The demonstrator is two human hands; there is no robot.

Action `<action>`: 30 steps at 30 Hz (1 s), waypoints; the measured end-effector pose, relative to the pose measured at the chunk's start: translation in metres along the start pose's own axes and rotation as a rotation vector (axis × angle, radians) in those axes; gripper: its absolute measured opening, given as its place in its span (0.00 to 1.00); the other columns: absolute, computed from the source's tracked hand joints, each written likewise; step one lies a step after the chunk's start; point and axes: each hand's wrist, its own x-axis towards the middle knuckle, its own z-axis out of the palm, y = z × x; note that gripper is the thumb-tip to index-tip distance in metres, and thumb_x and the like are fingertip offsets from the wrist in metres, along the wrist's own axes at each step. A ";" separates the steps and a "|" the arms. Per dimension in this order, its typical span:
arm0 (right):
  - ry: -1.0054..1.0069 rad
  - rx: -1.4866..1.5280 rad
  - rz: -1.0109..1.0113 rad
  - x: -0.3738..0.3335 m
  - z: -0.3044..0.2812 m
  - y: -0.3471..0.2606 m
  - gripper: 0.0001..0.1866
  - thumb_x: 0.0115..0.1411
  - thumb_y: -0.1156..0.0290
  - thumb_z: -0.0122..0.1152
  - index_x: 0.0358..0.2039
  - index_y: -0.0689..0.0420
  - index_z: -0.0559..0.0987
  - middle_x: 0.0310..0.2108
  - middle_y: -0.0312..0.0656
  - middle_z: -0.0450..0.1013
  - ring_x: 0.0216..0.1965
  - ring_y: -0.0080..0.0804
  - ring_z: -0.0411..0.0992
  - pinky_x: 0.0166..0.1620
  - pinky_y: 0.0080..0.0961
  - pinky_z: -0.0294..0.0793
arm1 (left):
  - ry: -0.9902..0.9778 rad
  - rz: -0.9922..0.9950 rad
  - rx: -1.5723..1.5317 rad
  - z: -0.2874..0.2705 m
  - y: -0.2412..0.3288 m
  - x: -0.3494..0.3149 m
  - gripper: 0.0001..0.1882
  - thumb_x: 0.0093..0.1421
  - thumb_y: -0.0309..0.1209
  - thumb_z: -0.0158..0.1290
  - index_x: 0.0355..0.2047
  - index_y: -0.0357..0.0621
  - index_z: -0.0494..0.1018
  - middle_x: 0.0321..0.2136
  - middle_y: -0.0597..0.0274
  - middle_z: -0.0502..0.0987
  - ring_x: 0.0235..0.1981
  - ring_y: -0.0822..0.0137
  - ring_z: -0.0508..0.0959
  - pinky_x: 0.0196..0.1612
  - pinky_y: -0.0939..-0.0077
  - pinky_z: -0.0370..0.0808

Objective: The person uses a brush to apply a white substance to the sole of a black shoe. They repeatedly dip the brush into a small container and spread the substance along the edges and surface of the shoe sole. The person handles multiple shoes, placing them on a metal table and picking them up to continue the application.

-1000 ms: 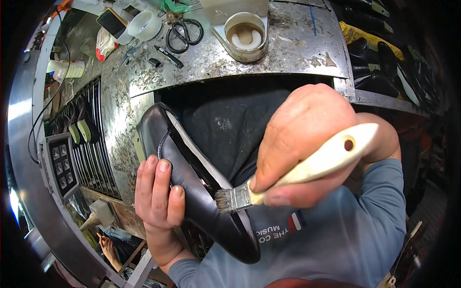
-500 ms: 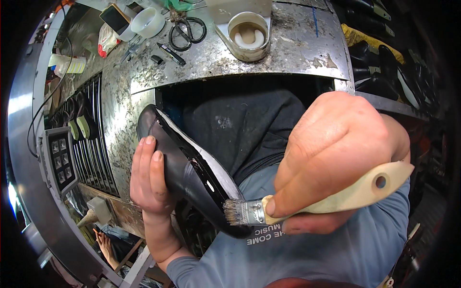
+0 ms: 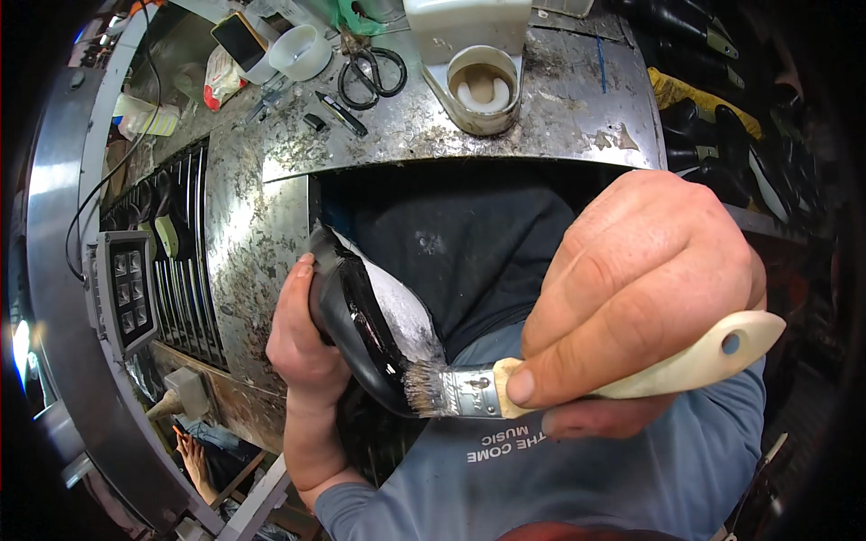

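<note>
fingers [image 3: 541, 379] of the right hand [image 3: 640, 288] are clamped on a pale-handled brush [image 3: 586, 383], its bristles touching the near end of a black shoe [image 3: 365, 320]. the left hand [image 3: 302, 338] grips that shoe from its left side, held over the lap below the metal bench [image 3: 541, 99].

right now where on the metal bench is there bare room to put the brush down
Bare metal lies right of the glue pot, out to the bench's right edge, and along the front strip below the scissors. The back left is crowded: scissors, marker, white cup, phone. Both hands are full, left hand on the shoe, right hand on the brush.
</note>
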 end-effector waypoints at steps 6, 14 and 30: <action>0.038 -0.016 -0.111 0.008 -0.001 0.007 0.10 0.50 0.75 0.77 0.33 0.64 0.87 0.26 0.44 0.81 0.21 0.26 0.79 0.23 0.18 0.80 | -0.039 -0.122 -0.232 0.007 0.011 -0.005 0.33 0.54 0.28 0.68 0.57 0.28 0.68 0.46 0.43 0.82 0.43 0.52 0.86 0.46 0.65 0.84; 0.094 -0.053 -0.192 0.020 0.000 0.017 0.10 0.51 0.76 0.76 0.33 0.66 0.87 0.26 0.46 0.80 0.22 0.28 0.78 0.22 0.18 0.79 | -0.319 -0.353 -0.648 -0.009 0.042 0.015 0.30 0.45 0.27 0.75 0.49 0.37 0.77 0.43 0.56 0.83 0.42 0.62 0.84 0.47 0.71 0.80; 0.057 -0.212 -0.114 0.035 -0.004 0.030 0.08 0.47 0.73 0.73 0.30 0.59 0.86 0.25 0.43 0.81 0.23 0.32 0.80 0.27 0.24 0.81 | -0.554 -0.772 -1.303 -0.023 0.046 0.011 0.43 0.39 0.22 0.78 0.57 0.31 0.71 0.49 0.53 0.81 0.49 0.64 0.82 0.54 0.66 0.78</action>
